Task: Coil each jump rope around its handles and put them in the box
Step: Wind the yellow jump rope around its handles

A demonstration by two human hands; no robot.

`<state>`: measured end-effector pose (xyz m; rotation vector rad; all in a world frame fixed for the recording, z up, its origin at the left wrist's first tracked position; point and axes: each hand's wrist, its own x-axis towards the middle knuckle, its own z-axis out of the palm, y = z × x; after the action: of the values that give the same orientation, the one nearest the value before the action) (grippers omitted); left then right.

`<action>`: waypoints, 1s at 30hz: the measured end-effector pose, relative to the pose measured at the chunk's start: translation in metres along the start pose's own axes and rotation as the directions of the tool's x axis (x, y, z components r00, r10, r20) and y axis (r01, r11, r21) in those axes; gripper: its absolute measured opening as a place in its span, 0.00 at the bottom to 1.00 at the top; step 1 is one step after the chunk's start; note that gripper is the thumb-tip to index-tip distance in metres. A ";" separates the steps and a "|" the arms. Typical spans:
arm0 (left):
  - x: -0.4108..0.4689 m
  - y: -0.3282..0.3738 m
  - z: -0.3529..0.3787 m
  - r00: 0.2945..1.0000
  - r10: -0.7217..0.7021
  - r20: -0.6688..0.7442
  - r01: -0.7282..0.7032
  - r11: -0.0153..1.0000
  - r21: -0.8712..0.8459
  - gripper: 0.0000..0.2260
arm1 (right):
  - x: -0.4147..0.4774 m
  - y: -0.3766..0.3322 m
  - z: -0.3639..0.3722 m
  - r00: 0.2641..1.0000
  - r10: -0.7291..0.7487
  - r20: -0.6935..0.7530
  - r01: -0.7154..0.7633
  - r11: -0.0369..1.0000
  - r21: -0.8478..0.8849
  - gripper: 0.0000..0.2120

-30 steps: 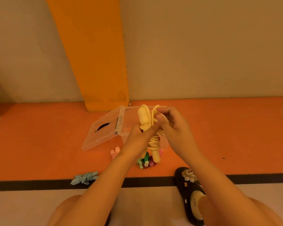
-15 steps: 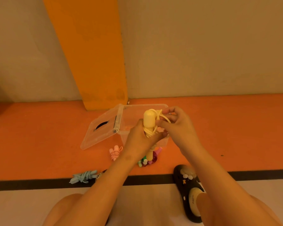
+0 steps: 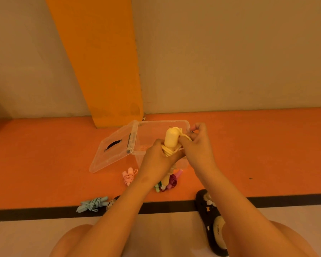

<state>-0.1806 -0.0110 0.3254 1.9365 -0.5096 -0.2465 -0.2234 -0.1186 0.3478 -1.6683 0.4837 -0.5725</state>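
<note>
- Pale floor (image 3: 26, 238) fills the bottom of the frame, with two bare knees at its lower edge. A black stripe (image 3: 44, 213) divides it from the orange floor (image 3: 44, 164) beyond.
- At lower right, a black slipper (image 3: 209, 216) lies across the stripe.
- At lower left, a coiled blue jump rope (image 3: 93, 203) rests at the stripe's upper edge.
- Both bare forearms rise from the bottom edge and converge at the centre of the frame.
- A coiled pink jump rope (image 3: 129, 176) lies on the orange floor just left of the left wrist. A heap of green and red ropes (image 3: 170, 183) sits beneath the hands, partly hidden by the left forearm.
- The left hand (image 3: 156, 160) has its fingers wrapped round the lower part of the yellow jump rope (image 3: 171, 140), holding the handles upright with a rounded end pointing up.
- The right hand (image 3: 198, 151) touches the left and pinches a loop of the yellow cord beside the handle top, its fingers curled.
- The yellow rope is held at centre frame, in front of the clear box (image 3: 161, 121).
- The box stands open on the orange floor, and its lid (image 3: 107, 158) hangs to the left with the outer edge down on the floor.
- Farthest off, an orange pillar (image 3: 104, 71) leans up the beige wall (image 3: 230, 52).
</note>
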 end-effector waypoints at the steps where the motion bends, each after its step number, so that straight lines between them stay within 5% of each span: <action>1: 0.001 -0.001 -0.001 1.000 -0.010 0.001 0.010 1.000 0.005 0.21 | 0.001 0.000 0.000 0.999 0.049 0.014 -0.049 0.998 0.038 0.15; 4: -0.001 -0.006 -0.001 0.999 -0.002 -0.033 0.005 0.994 0.106 0.23 | 0.005 0.004 -0.001 0.988 0.134 0.079 -0.133 0.991 -0.018 0.13; 14: -0.003 -0.013 -0.002 0.997 0.067 -0.025 -0.056 0.945 0.324 0.26 | 0.008 0.006 -0.006 0.975 0.129 0.180 -0.075 0.956 -0.282 0.12; 21: 0.003 -0.005 0.000 0.999 -0.038 -0.005 0.038 0.997 0.068 0.20 | 0.007 0.004 -0.001 0.984 0.171 0.041 -0.173 0.984 0.033 0.16; 27: 0.006 -0.008 -0.006 0.991 -0.123 0.044 0.128 0.984 -0.122 0.22 | 0.009 -0.008 -0.008 0.931 0.293 0.217 -0.346 0.898 0.273 0.13; 30: 0.005 -0.006 -0.010 0.993 -0.115 0.036 0.119 0.983 -0.139 0.23 | 0.007 -0.014 -0.018 0.913 0.178 0.368 -0.283 0.924 0.256 0.11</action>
<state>-0.1707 -0.0034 0.3243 1.8289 -0.3866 -0.3756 -0.2287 -0.1343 0.3645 -1.3506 0.3169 -0.1627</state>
